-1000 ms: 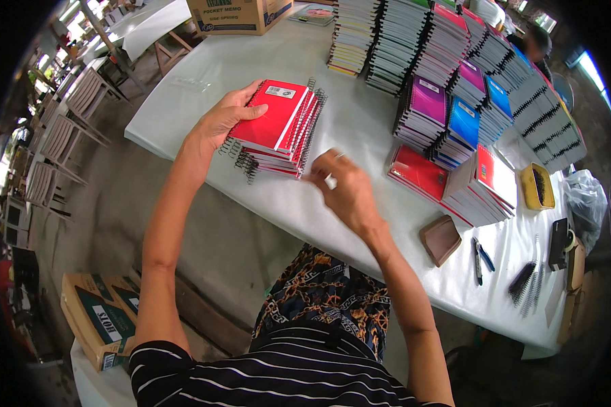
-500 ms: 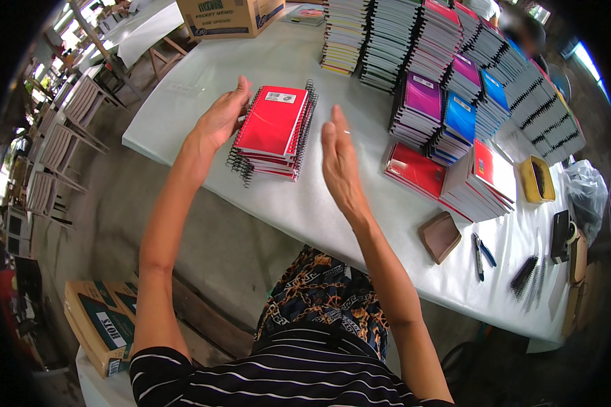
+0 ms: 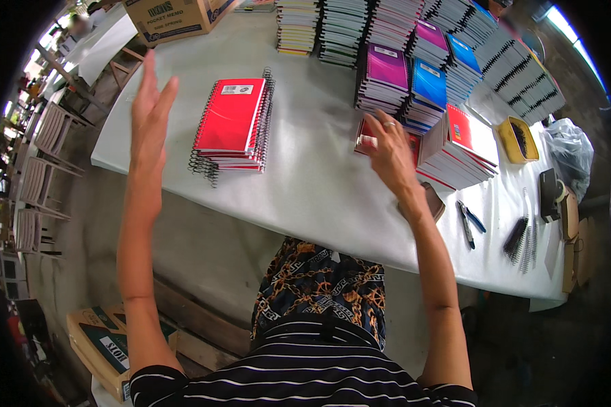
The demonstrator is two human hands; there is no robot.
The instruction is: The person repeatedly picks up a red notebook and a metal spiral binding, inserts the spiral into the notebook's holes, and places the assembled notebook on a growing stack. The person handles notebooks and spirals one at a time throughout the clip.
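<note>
A stack of red spiral notebooks [image 3: 229, 117] lies toward the left of the table, black wire coils sticking out along its sides. To the left of that stack, apart from it, my left hand [image 3: 149, 119] is raised, thumb and fingers apart and holding nothing. My right hand [image 3: 392, 152] hovers over a low red notebook pile [image 3: 364, 139], its fingers spread and slightly bent; whether the fingertips touch the cover I cannot tell. Beside it stands a taller pile of red-covered books [image 3: 458, 152]. Under my right forearm sits a brown pouch-like object [image 3: 433, 202], partly hidden.
Purple notebooks [image 3: 387, 68], blue notebooks [image 3: 428, 85] and several taller stacks line the far right. Pliers [image 3: 468, 224], loose black wire coils [image 3: 518, 239], a yellow container [image 3: 517, 140] and a plastic bag [image 3: 567, 152] are at the right. A cardboard box [image 3: 173, 20] stands far left.
My hands have moved apart from the red notebook stack: the left one up and left, the right one rightward to the low red pile. The whole view has shifted somewhat.
</note>
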